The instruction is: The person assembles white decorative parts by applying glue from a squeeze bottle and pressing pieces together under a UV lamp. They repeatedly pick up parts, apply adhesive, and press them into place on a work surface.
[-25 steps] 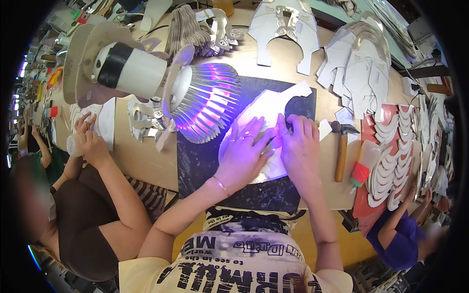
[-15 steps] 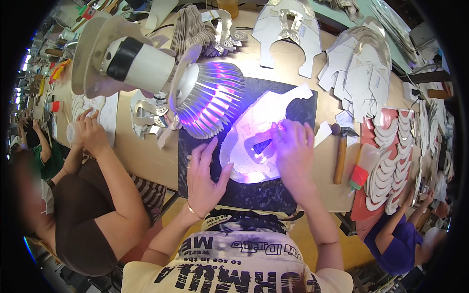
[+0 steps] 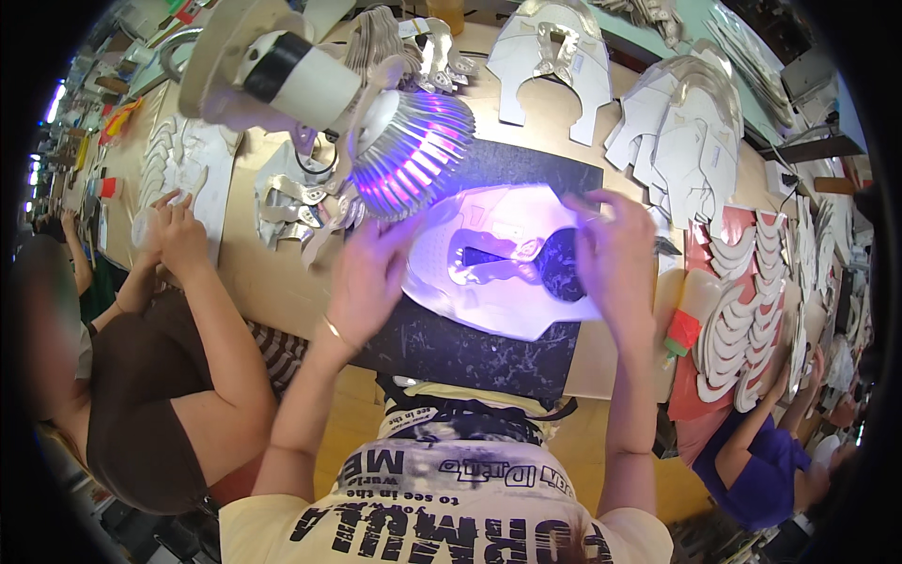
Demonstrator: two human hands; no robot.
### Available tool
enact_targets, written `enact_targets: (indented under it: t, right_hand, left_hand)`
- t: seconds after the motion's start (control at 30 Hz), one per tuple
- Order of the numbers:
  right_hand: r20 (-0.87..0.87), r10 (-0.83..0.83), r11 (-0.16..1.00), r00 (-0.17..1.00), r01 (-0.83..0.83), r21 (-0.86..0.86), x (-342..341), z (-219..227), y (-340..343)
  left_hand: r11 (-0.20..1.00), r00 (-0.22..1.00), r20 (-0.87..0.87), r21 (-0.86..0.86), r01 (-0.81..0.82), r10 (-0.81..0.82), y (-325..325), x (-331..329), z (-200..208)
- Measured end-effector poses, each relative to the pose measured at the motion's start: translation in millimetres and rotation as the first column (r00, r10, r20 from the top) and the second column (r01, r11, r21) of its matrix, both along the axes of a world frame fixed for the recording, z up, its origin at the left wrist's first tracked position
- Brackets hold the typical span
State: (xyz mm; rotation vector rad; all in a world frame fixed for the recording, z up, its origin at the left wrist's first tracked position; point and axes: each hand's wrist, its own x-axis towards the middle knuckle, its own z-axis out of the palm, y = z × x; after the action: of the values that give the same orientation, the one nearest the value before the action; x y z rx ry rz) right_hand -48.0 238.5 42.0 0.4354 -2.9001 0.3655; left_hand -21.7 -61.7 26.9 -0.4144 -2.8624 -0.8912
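A pale flat shoe upper [image 3: 489, 305], washed in violet light, lies on a dark marbled slab [image 3: 442, 357]. A metallic strip piece [image 3: 512, 270] sits across its middle, by the round cut-out. At the upper's right end, my right hand [image 3: 615, 254] has its fingers curled at the edge, next to the cut-out. My left hand [image 3: 368, 282] is by the left edge, below the lamp; motion blurs its fingers, so its grip is unclear. Over the slab's far left hangs a ribbed lamp [image 3: 413, 155] glowing violet.
More pale uppers [image 3: 550, 61] lie at the back and right. Curved white pieces [image 3: 738, 320] rest on a red sheet [image 3: 691, 376], beside a bottle with a red band [image 3: 691, 305]. Metallic pieces [image 3: 291, 202] lie left of the lamp. Co-workers [image 3: 178, 404] sit at both sides.
The shoe upper has turned, its open end now toward the right. My right hand moved right, off the middle, and my left hand moved up toward the lamp.
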Motion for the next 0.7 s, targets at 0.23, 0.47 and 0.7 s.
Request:
enact_targets:
  t: [0.23,0.47,0.7]
  right_hand:
    - [0.187,-0.661,0.747,0.727,0.662,0.063,62,-29,62]
    - [0.575,-0.461,0.558,0.676,0.724,-0.405,83,-31,79]
    - [0.296,-0.195,0.842,0.935,0.314,-0.438,93,26,20]
  left_hand:
    - [0.869,0.927,-0.07,0.329,0.37,-0.369,19,-118,-40]
    - [0.859,0.85,-0.123,-0.076,0.506,-0.512,115,-108,-26]
    - [0.741,0.609,0.424,0.33,0.585,-0.67,2,-17,93]
